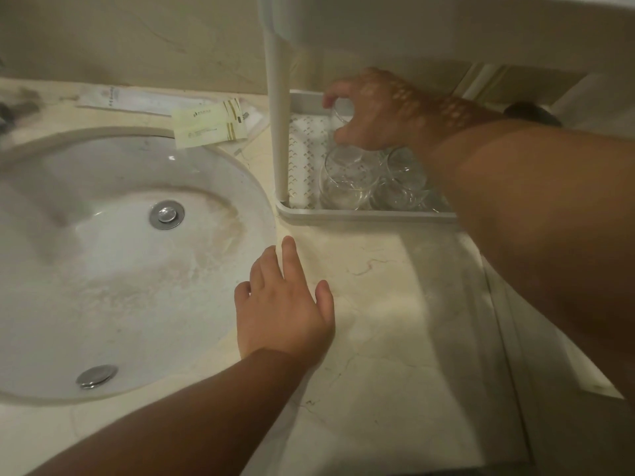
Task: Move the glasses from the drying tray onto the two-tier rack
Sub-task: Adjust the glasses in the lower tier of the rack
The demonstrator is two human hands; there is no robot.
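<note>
The white two-tier rack (pixel 343 214) stands on the counter right of the sink; its upper tier (pixel 446 25) fills the top right. On the perforated lower tier stand clear stemless glasses: one at the front left (pixel 347 176), more behind it to the right (pixel 403 170). My right hand (pixel 371 111) reaches under the upper tier and grips another clear glass (pixel 340 115) from above, fingers curled round its rim. My left hand (pixel 285 300) rests flat on the counter by the sink edge, fingers straight, holding nothing. No drying tray is in view.
A round white sink (pixel 103 269) with a metal drain (pixel 166 214) fills the left. Pale green sachets (pixel 209 123) lie behind it. The rack's white post (pixel 278 115) rises at the lower tier's front left corner. The marble counter (pixel 395 321) stretches in front of the rack.
</note>
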